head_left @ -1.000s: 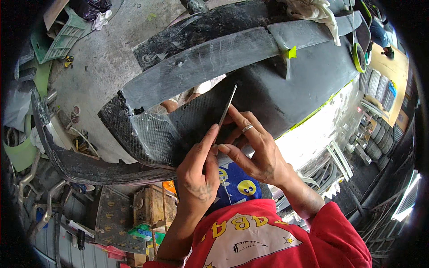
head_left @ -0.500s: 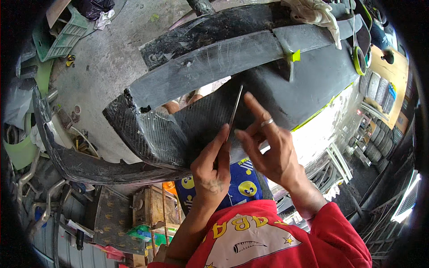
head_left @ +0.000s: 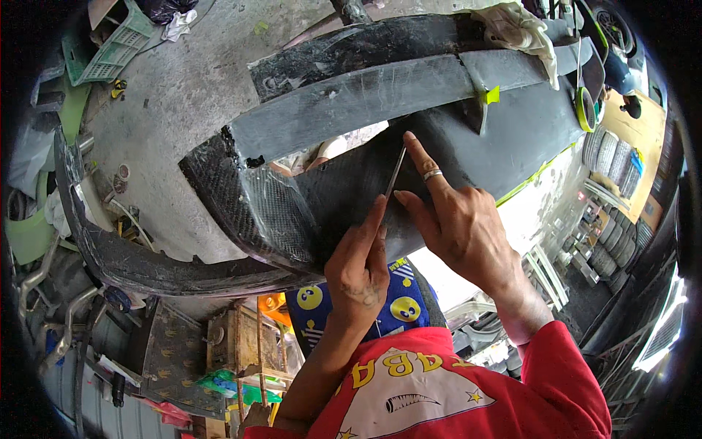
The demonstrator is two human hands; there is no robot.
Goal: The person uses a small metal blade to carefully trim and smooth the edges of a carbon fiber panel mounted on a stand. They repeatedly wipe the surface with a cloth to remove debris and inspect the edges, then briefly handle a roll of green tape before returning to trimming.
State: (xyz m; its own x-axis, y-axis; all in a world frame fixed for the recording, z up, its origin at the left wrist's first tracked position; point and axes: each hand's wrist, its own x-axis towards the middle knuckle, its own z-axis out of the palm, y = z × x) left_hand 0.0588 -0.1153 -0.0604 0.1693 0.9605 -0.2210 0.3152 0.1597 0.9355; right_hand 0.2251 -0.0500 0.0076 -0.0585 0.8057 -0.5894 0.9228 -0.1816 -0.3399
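A large dark grey and black car bumper (head_left: 504, 146) spans the view before me, with woven carbon-fibre texture at its left end. My left hand (head_left: 357, 274) pinches the lower end of a thin, straight, metallic-looking strip (head_left: 397, 170), seen edge-on, so its full shape is hidden. My right hand (head_left: 468, 223), wearing a ring, has its index finger stretched out to the strip's upper end, thumb apart and the other fingers curled. Whether that fingertip presses the strip or the bumper, I cannot tell.
A pale cloth (head_left: 518, 33) drapes over the bumper's far edge. A yellow-green tape roll (head_left: 585, 110) hangs at the right. Another black curved panel (head_left: 168, 274) lies to the left, near a green crate (head_left: 110, 51). Stacked tyres (head_left: 618, 157) stand at the far right.
My right index finger has moved up to the strip's upper end; earlier it pointed beside it. My left hand and the strip have shifted slightly right, as has the bumper in view.
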